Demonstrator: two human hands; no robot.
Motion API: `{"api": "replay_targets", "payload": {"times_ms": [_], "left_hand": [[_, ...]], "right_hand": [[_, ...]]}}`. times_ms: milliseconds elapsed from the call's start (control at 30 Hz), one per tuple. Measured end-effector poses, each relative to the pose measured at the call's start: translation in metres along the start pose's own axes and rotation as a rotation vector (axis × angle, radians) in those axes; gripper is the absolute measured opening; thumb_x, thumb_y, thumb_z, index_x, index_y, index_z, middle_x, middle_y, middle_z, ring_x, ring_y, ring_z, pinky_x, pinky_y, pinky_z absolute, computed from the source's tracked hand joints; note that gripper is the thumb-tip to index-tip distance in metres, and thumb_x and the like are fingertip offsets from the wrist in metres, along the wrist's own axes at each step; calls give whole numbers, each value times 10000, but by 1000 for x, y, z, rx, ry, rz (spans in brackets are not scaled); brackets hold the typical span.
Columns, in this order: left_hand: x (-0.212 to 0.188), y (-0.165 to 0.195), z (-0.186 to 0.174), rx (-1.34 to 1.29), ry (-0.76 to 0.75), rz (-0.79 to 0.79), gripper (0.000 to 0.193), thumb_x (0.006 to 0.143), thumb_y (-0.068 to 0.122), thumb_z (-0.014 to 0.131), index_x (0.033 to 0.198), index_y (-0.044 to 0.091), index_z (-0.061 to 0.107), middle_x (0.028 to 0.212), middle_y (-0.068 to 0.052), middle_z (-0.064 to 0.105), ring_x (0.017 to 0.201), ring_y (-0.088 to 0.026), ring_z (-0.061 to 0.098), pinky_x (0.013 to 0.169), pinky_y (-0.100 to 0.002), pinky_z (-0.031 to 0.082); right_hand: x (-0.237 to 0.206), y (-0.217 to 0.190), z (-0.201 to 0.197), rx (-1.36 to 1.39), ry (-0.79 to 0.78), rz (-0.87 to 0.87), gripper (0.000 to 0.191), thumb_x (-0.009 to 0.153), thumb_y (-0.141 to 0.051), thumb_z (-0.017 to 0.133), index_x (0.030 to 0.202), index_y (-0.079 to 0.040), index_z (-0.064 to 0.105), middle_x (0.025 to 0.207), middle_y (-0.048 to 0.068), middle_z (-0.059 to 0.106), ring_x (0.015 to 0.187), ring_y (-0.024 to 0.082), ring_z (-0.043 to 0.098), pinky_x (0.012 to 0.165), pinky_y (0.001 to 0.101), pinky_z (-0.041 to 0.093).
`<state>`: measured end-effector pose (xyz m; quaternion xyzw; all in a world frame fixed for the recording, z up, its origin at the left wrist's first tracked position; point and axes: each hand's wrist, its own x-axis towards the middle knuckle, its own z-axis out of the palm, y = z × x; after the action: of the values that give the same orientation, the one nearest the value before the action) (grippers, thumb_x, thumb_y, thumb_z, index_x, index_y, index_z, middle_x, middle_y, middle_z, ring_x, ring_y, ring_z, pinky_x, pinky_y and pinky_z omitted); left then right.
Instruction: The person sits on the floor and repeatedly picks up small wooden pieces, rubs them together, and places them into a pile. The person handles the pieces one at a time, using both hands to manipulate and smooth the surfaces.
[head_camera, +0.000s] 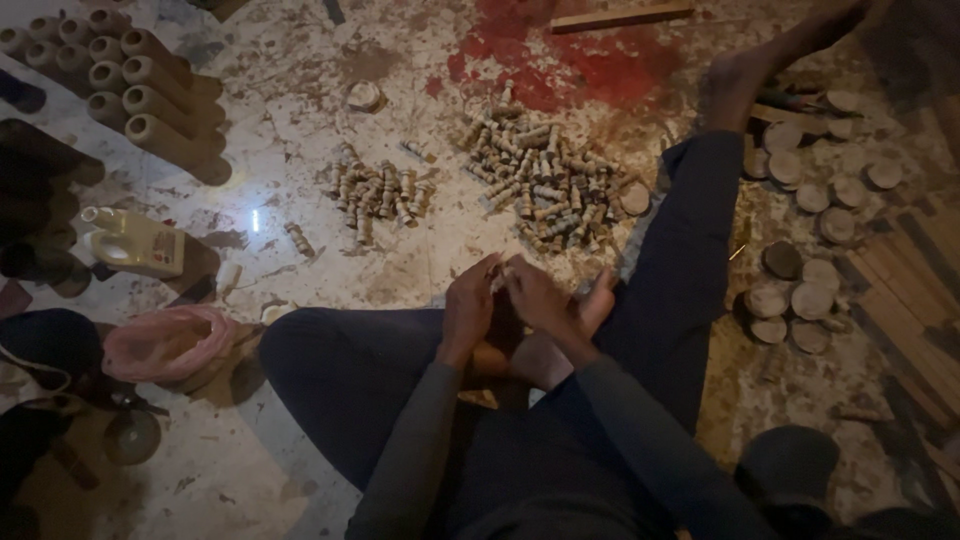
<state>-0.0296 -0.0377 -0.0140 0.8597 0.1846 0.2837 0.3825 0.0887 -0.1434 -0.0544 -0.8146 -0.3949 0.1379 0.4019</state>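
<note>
I sit on the floor with my legs folded, in dark trousers and grey sleeves. My left hand (470, 305) and my right hand (535, 298) meet just above my bare foot (560, 345), fingers closed around a small piece (497, 282) that is mostly hidden between them. Ahead of my hands lie two heaps of small turned wooden pieces: a larger heap (545, 180) and a smaller heap (378, 190).
Wooden cylinders (120, 80) are stacked at far left. A white plastic jug (135, 243) and a pink bag (165, 342) lie to the left. Round wooden discs (810, 240) and wooden slats (915, 285) lie to the right. A red stain (560, 60) marks the floor.
</note>
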Motion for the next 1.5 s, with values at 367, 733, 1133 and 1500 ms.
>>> {"api": "replay_targets", "payload": {"times_ms": [367, 733, 1133, 1500], "left_hand": [[0, -2, 4, 118, -57, 3, 396, 946, 13, 601, 1338, 35, 655, 1212, -210, 717, 1089, -391, 695, 923, -449, 562], [-1, 10, -1, 56, -68, -1, 385, 980, 37, 592, 1363, 22, 622, 1261, -221, 696, 1104, -387, 686, 901, -444, 565], [-2, 6, 3, 109, -27, -66, 424, 914, -5, 607, 1336, 21, 634, 1127, -199, 746, 1016, -368, 723, 862, -442, 577], [-2, 9, -1, 60, 35, -95, 352, 964, 28, 580, 1306, 45, 662, 1109, -214, 736, 1025, -411, 706, 864, -477, 569]], "right_hand": [[1, -13, -12, 49, -97, 71, 258, 1016, -267, 556, 1167, -62, 599, 932, 264, 671, 903, 483, 650, 737, 543, 488], [9, -4, 6, 391, -1, 68, 280, 1121, -301, 505, 1065, -35, 570, 881, 108, 548, 789, 219, 560, 729, 377, 483], [5, -9, 5, 601, -112, 172, 245, 1087, -273, 490, 1198, -64, 549, 878, 26, 545, 745, 111, 532, 639, 293, 460], [-1, -15, -5, 432, -241, 69, 362, 1092, -372, 465, 1296, -73, 483, 1009, 120, 626, 926, 263, 650, 814, 394, 506]]}}
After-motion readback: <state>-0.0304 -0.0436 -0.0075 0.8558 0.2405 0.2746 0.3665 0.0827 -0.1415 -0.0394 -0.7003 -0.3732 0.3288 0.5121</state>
